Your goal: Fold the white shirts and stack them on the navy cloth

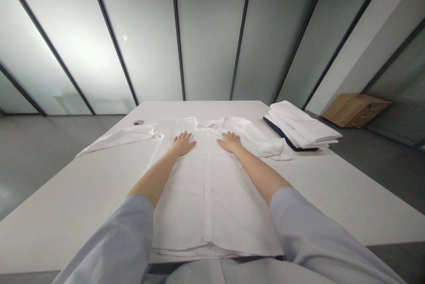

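A white button-up shirt (192, 195) lies spread front side up on the table, its collar at the far end and its hem near my body. My left hand (183, 143) rests flat on the upper chest, left of the button placket, fingers spread. On the other side of the placket, my right hand (230, 142) also lies flat with its fingers apart. Neither hand grips the cloth. One sleeve stretches out to the left over the table, while the other lies bent and rumpled on the right.
A stack of folded white garments (302, 124) with a dark navy piece (282, 136) under it sits at the table's right edge. The white table (83, 204) has a round cable grommet (138, 122) at far left. Frosted glass panels and a wooden cabinet (355, 109) stand beyond.
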`<state>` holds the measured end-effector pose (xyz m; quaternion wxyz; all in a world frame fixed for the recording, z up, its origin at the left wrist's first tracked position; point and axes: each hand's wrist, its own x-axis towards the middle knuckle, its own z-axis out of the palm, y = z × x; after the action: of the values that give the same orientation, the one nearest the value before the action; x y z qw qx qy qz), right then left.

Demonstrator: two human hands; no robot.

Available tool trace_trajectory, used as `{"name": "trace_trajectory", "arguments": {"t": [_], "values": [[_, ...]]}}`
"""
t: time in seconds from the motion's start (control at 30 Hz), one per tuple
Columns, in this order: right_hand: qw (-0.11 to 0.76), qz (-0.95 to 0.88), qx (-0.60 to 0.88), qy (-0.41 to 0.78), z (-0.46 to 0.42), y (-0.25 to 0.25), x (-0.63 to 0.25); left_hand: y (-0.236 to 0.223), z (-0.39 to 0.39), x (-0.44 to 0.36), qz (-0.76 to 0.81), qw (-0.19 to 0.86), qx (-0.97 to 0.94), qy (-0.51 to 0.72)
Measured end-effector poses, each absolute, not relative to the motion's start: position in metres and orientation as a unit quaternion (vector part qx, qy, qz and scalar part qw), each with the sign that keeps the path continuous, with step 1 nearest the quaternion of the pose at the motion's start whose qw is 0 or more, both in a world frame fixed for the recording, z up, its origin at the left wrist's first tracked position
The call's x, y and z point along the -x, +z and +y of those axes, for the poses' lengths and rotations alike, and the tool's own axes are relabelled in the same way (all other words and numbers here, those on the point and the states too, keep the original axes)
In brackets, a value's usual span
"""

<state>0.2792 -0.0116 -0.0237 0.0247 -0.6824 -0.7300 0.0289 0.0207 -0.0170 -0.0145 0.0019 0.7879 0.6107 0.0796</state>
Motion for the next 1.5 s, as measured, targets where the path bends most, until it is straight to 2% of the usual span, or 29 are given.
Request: {"name": "trace_trajectory", "arguments": {"t": [0.17, 0.43, 0.53, 0.77, 0.9, 1.07, 1.23, 1.37, 1.5], "values": [[0.013, -0.748, 0.663, 0.030, -0.013, -0.026, -0.284, -0.017, -0.028, -0.026, 0.619, -0.002, -0.785, 0.005], [-0.023, -0.790, 0.612, -0.016, -0.050, -0.007, -0.278, 0.022, -0.047, -0.036, 0.661, -0.029, -0.748, -0.052], [-0.003, -0.775, 0.632, -0.009, -0.043, 0.006, -0.275, 0.030, -0.035, -0.040, 0.656, -0.014, -0.752, -0.065], [0.105, -0.741, 0.658, 0.081, 0.002, -0.003, -0.266, 0.001, 0.001, -0.039, 0.642, 0.080, -0.762, 0.032], [0.114, -0.717, 0.680, 0.103, 0.015, -0.003, -0.260, -0.005, 0.014, -0.043, 0.654, 0.070, -0.750, 0.075], [0.118, -0.685, 0.706, 0.133, 0.032, 0.017, -0.262, 0.005, 0.028, -0.050, 0.676, 0.130, -0.721, 0.081], [0.168, -0.638, 0.732, 0.171, 0.040, 0.020, -0.266, 0.002, 0.028, -0.049, 0.701, 0.106, -0.676, 0.199], [0.203, -0.666, 0.679, 0.231, 0.034, 0.008, -0.262, -0.007, 0.030, -0.050, 0.652, 0.247, -0.670, 0.253], [0.234, -0.654, 0.694, 0.189, 0.032, 0.003, -0.260, -0.006, 0.034, -0.053, 0.629, 0.318, -0.646, 0.293]]}}
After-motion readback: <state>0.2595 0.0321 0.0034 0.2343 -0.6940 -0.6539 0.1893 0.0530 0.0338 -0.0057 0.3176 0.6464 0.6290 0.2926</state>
